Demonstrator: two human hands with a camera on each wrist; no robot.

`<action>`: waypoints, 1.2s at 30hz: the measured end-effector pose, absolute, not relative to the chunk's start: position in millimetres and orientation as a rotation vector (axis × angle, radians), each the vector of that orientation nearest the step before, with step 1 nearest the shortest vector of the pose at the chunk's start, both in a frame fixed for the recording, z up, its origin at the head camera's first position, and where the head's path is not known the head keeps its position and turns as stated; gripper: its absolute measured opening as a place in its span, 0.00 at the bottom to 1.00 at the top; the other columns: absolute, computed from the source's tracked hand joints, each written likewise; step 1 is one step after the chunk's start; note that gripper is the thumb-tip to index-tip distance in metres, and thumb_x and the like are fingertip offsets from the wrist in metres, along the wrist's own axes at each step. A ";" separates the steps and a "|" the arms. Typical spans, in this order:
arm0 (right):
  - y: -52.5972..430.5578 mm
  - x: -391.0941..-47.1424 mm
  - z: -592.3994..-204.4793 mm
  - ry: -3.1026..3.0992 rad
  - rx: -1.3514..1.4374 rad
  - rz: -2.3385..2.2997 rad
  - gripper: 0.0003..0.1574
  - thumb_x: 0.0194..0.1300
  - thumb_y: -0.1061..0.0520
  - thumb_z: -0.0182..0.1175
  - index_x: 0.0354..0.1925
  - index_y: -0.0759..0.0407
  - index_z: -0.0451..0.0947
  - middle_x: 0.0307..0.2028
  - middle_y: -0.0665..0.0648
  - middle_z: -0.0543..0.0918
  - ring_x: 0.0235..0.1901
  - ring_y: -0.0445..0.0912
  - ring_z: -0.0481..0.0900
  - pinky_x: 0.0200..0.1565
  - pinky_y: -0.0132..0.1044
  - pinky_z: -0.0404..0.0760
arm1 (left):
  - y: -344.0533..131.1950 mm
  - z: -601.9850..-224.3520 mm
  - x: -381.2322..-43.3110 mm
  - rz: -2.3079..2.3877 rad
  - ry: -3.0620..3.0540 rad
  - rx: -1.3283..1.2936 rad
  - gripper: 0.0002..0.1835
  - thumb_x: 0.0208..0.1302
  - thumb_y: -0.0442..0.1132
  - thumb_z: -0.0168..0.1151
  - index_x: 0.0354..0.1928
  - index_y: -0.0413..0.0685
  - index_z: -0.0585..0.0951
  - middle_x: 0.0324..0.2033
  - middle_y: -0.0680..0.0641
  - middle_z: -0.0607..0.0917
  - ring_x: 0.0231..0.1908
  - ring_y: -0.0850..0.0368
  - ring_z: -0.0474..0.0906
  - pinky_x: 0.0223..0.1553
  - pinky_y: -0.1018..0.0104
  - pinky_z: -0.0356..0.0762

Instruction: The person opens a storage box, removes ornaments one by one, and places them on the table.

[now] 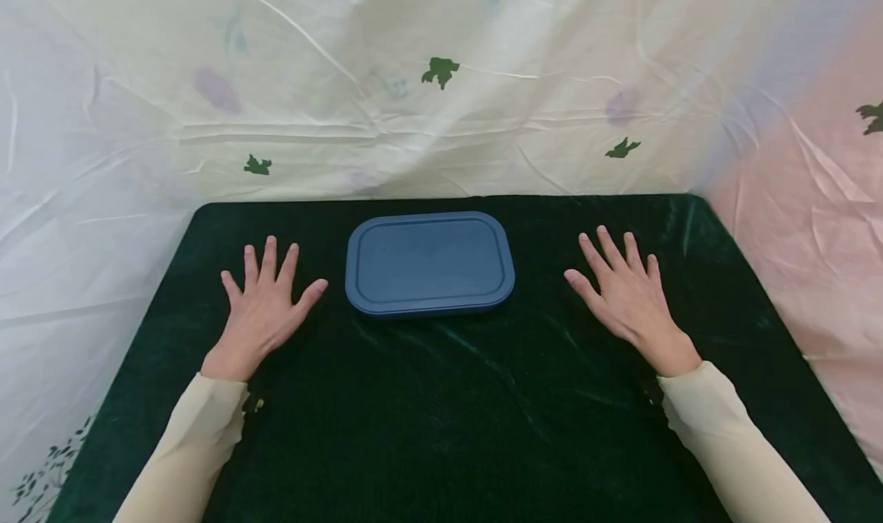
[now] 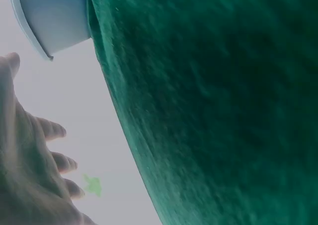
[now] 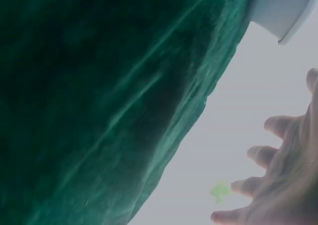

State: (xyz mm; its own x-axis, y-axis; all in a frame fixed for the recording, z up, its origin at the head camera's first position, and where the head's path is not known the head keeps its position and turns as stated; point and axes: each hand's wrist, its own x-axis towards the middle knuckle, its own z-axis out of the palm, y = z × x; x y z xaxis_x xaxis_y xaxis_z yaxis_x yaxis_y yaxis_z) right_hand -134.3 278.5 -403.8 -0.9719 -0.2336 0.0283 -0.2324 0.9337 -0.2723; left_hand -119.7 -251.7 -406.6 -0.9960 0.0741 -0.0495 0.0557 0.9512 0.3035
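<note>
A blue lidded container [image 1: 429,262], a rounded rectangle seen from above, sits toward the back of the dark green cloth. To its left my left hand [image 1: 260,308] is spread, palm down, fingers straight and apart from the container. On the other side my right hand [image 1: 629,300] is spread the same way, also holding nothing. The left wrist view shows the container's side wall [image 2: 52,16] and the left fingers [image 2: 62,163] stretched out. In the right wrist view, the container's wall [image 3: 278,9] appears above the right fingers [image 3: 263,155]. The container's contents are hidden by its lid.
Dark green velvety cloth [image 1: 441,416] covers the table, with some wrinkles in front of the container. Behind it hangs a pale curtain [image 1: 386,147] with green bird-like shapes. White fabric lies on the left and pink fabric [image 1: 814,201] on the right.
</note>
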 end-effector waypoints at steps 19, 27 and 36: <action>243.0 -134.2 -397.6 3.068 -0.404 -0.597 0.48 0.79 0.27 0.38 0.84 0.43 0.41 0.83 0.53 0.38 0.81 0.62 0.29 0.72 0.75 0.37 | -219.9 -385.4 -116.6 1.090 2.804 0.108 0.45 0.78 0.70 0.34 0.84 0.50 0.45 0.83 0.41 0.41 0.80 0.36 0.35 0.75 0.31 0.38; 226.1 -138.9 -395.6 3.007 -0.439 -0.686 0.46 0.80 0.27 0.36 0.84 0.42 0.40 0.83 0.51 0.38 0.81 0.59 0.31 0.72 0.74 0.39 | -209.9 -381.0 -119.3 1.303 2.713 0.049 0.41 0.79 0.67 0.39 0.84 0.53 0.51 0.82 0.42 0.51 0.80 0.39 0.47 0.75 0.35 0.50; 210.3 -142.5 -400.0 2.877 -0.450 -0.879 0.47 0.80 0.28 0.35 0.84 0.45 0.41 0.83 0.50 0.40 0.81 0.58 0.38 0.75 0.68 0.44 | -198.0 -389.4 -123.0 1.463 2.659 0.031 0.35 0.81 0.57 0.48 0.81 0.50 0.59 0.77 0.41 0.64 0.74 0.42 0.63 0.72 0.39 0.62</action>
